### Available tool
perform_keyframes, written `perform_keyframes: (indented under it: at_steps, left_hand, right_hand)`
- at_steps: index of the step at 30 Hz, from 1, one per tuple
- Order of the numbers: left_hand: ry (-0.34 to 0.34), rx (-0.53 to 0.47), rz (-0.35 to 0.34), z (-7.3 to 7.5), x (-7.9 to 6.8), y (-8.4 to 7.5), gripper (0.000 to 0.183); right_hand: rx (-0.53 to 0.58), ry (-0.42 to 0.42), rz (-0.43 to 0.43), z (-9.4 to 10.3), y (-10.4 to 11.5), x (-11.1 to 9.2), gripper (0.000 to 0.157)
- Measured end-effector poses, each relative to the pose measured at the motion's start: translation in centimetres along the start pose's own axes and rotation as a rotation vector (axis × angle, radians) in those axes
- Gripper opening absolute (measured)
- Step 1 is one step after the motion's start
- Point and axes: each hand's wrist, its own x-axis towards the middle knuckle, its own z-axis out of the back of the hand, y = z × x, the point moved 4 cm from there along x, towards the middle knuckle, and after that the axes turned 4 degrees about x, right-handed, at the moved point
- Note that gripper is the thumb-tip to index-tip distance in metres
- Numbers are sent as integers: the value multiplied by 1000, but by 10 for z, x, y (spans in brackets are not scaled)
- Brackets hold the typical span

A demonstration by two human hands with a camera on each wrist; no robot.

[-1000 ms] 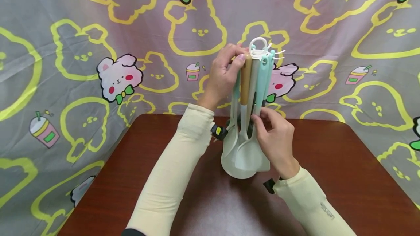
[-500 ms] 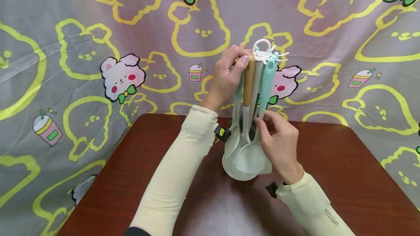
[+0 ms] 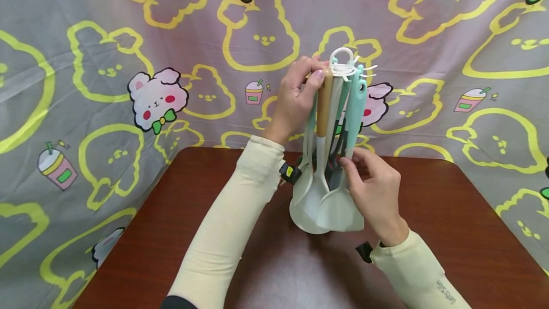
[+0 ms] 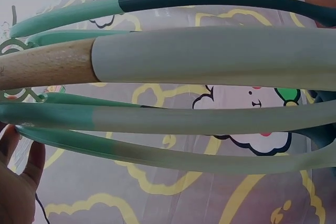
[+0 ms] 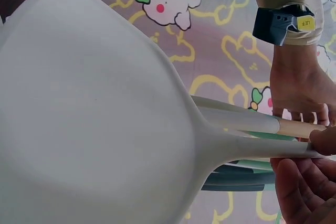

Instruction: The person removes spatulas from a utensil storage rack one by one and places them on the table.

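Observation:
A white utensil rack (image 3: 342, 71) with a ring on top and a round base stands on the table, hung with several utensils. My left hand (image 3: 297, 94) grips its top, the thumb over a wooden-handled utensil (image 3: 324, 104); in the left wrist view its fingertips (image 4: 34, 161) are beside a mint handle end. My right hand (image 3: 375, 185) pinches the stem of a spatula (image 3: 343, 213) with a wide white blade and a mint handle. The spatula's upper end stands apart from the rack's hooks. In the right wrist view the white blade (image 5: 100, 103) hides much of the rack.
Mint-handled ladles and spoons (image 3: 305, 180) hang at the rack's left, and dark-headed utensils (image 3: 336, 156) hang behind. The reddish-brown table (image 3: 206, 194) meets a cartoon-print cloth (image 3: 206, 37) at its back and sides.
My right hand has moved right with the spatula, whose handle top has swung away from the rack's hooks. My left hand keeps its grip on the rack's top.

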Motion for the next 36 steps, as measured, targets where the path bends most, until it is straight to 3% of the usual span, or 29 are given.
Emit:
perform_keyframes:
  at_steps: [16, 26, 36]
  left_hand:
    - [-12, 19, 16, -3, 1, 5, 23]
    - [-28, 14, 16, 0, -1, -10, 22]
    - [-31, 24, -18, -4, 0, 4, 23]
  right_hand:
    - [-54, 30, 6, 18, -11, -6, 17]
    - [-99, 48, -33, 30, -24, -11, 16]
    - [-140, 36, -37, 44, -36, -11, 20]
